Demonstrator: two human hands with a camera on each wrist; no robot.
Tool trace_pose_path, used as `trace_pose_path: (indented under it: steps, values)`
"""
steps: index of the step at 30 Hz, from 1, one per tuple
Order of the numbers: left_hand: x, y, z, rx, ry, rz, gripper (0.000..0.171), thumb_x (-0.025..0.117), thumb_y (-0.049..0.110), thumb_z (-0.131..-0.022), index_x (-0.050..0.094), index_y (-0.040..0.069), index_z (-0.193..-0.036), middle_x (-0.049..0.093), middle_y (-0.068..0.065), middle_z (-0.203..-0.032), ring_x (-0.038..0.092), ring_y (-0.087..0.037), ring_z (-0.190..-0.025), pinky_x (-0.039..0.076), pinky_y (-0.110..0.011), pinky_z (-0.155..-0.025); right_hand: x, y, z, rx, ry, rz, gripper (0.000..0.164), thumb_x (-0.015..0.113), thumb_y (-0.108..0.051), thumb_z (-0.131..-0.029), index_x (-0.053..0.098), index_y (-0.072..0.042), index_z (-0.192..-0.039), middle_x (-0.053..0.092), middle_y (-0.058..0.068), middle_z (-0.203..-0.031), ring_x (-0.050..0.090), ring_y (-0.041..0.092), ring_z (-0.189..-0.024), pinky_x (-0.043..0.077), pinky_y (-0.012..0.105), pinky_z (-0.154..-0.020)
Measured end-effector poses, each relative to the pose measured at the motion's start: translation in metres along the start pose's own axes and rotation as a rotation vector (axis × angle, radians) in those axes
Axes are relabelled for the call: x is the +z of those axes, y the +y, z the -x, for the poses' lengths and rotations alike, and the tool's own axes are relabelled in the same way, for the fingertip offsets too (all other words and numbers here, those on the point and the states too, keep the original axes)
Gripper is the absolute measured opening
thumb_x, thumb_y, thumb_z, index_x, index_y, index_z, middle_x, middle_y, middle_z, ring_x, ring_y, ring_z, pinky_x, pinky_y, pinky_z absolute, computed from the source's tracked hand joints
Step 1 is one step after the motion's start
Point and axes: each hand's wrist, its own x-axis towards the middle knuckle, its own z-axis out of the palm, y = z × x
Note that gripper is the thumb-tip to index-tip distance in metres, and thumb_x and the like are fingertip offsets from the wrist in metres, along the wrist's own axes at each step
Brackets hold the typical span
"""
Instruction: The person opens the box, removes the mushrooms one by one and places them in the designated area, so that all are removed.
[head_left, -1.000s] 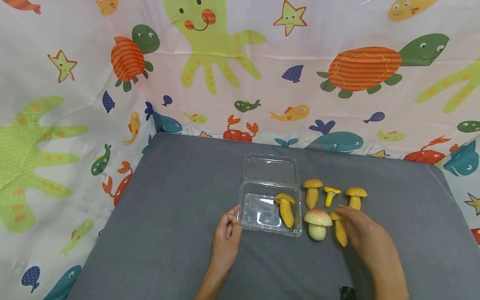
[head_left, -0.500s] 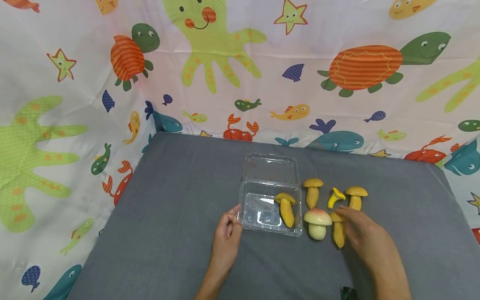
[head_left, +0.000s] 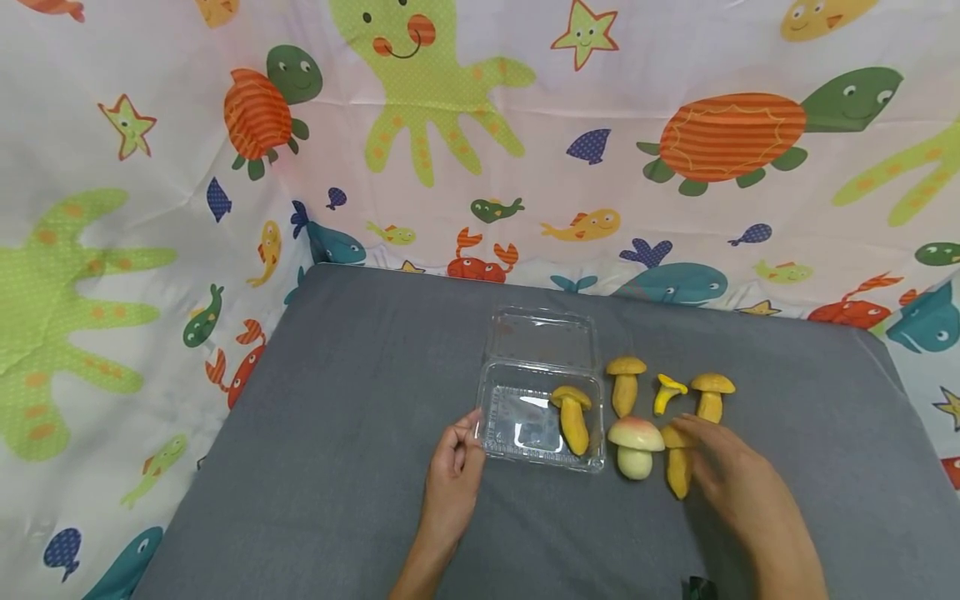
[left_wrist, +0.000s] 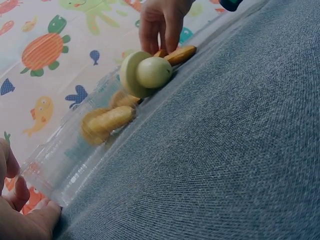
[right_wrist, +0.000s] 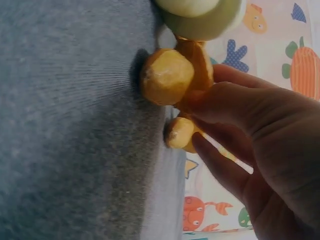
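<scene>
My left hand [head_left: 455, 467] pinches the left edge of an open clear plastic clamshell box [head_left: 517, 458]. One yellow-brown toy mushroom [head_left: 573, 425] lies inside, toward the box's right wall. My right hand [head_left: 731, 467] holds another yellow-brown mushroom [head_left: 678, 475] by its cap, thumb on the near side and fingers behind, in the right wrist view. That mushroom [right_wrist: 167, 77] is still low at the cloth. Left of it lies a pale mushroom with a pinkish cap [head_left: 635, 446]. Beyond the fingers is a small yellow funnel-shaped mushroom [head_left: 667, 393].
Two more yellow-brown mushrooms lie behind, one beside the box [head_left: 626, 387] and one farther right [head_left: 712, 396]. The box's lid [head_left: 542, 337] is folded back flat. A dark object [head_left: 699, 588] shows at the bottom edge. A printed curtain [head_left: 450, 167] backs the grey cloth [head_left: 360, 375].
The stem of the mushroom under my right hand has swung slightly left. The small yellow mushroom has shifted and tilted. My left hand and the box have stayed put.
</scene>
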Motion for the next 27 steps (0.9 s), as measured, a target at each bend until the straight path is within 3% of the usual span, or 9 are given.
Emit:
trace_pose_path:
  steps: [5,8,12,15,17,19,22,24,27]
  values:
    - [0.0,0.001,0.0,0.002,0.002,-0.009,0.011,0.053,0.005,-0.108,0.052,0.004,-0.096,0.054,-0.01,-0.156,0.04,-0.006,-0.07,0.037,-0.024,-0.065,-0.009,-0.003,0.0,0.06,-0.102,-0.006,0.062,0.073,0.014,-0.086,0.059,-0.006,-0.143,0.063,0.022,-0.141,0.061,0.047,-0.122,0.048,0.067,-0.095]
    - [0.0,0.001,0.001,-0.001,0.008,-0.005,0.012,0.053,0.005,-0.107,0.052,0.004,-0.096,0.055,-0.01,-0.156,0.032,-0.009,-0.065,0.037,-0.023,-0.065,-0.014,-0.006,-0.001,0.073,-0.062,0.004,0.064,0.067,0.016,-0.086,0.057,-0.007,-0.145,0.063,0.025,-0.137,0.065,0.047,-0.111,0.051,0.066,-0.086]
    - [0.001,0.002,0.002,-0.004,0.018,0.015,0.011,0.053,0.003,-0.107,0.052,0.004,-0.096,0.055,-0.01,-0.156,0.058,-0.018,-0.101,0.043,-0.023,-0.079,-0.018,-0.013,-0.004,0.045,0.07,0.026,0.059,0.069,0.013,-0.087,0.061,-0.009,-0.141,0.067,0.024,-0.129,0.069,0.045,-0.101,0.052,0.064,-0.078]
    - [0.001,0.002,0.002,-0.005,0.022,0.02,0.01,0.053,0.003,-0.107,0.053,0.004,-0.097,0.055,-0.009,-0.156,0.052,-0.025,-0.128,0.044,-0.025,-0.086,-0.019,-0.019,-0.009,-0.009,0.147,0.021,0.058,0.075,0.01,-0.085,0.064,-0.01,-0.139,0.07,0.02,-0.128,0.07,0.043,-0.104,0.051,0.06,-0.08]
    - [0.001,0.002,0.002,-0.007,0.026,0.015,0.011,0.053,0.004,-0.108,0.053,0.005,-0.097,0.055,-0.008,-0.155,0.054,-0.025,-0.123,0.043,-0.025,-0.086,-0.02,-0.024,-0.013,-0.05,0.189,0.021,0.059,0.078,0.01,-0.083,0.066,-0.01,-0.138,0.071,0.017,-0.127,0.07,0.039,-0.104,0.051,0.056,-0.082]
    - [0.001,0.001,0.002,-0.006,0.03,0.006,0.011,0.053,0.005,-0.108,0.053,0.005,-0.097,0.056,-0.007,-0.155,0.056,-0.017,-0.102,0.042,-0.024,-0.076,-0.021,-0.03,-0.018,-0.073,0.211,0.017,0.06,0.079,0.01,-0.082,0.068,-0.011,-0.138,0.072,0.015,-0.129,0.071,0.037,-0.105,0.051,0.054,-0.082]
    - [0.001,0.001,0.002,-0.011,0.036,-0.002,0.011,0.053,0.005,-0.108,0.053,0.005,-0.097,0.057,-0.007,-0.154,0.042,-0.012,-0.077,0.039,-0.023,-0.07,-0.022,-0.039,-0.026,-0.095,0.225,0.02,0.059,0.078,0.01,-0.083,0.069,-0.012,-0.138,0.072,0.012,-0.131,0.072,0.034,-0.106,0.051,0.048,-0.08]
    - [0.002,0.0,0.003,-0.013,0.037,0.002,0.011,0.053,0.006,-0.108,0.053,0.005,-0.097,0.056,-0.007,-0.154,0.049,-0.012,-0.083,0.04,-0.024,-0.07,-0.023,-0.046,-0.031,-0.102,0.221,0.017,0.056,0.076,0.008,-0.086,0.069,-0.012,-0.138,0.072,0.011,-0.132,0.072,0.033,-0.104,0.053,0.048,-0.076]
    - [0.002,0.001,0.002,-0.014,0.043,0.008,0.01,0.054,0.006,-0.108,0.054,0.006,-0.098,0.056,-0.006,-0.155,0.056,-0.021,-0.113,0.044,-0.026,-0.077,-0.023,-0.055,-0.038,-0.098,0.202,0.0,0.051,0.074,0.004,-0.09,0.07,-0.013,-0.137,0.071,0.01,-0.134,0.072,0.032,-0.104,0.053,0.047,-0.071]
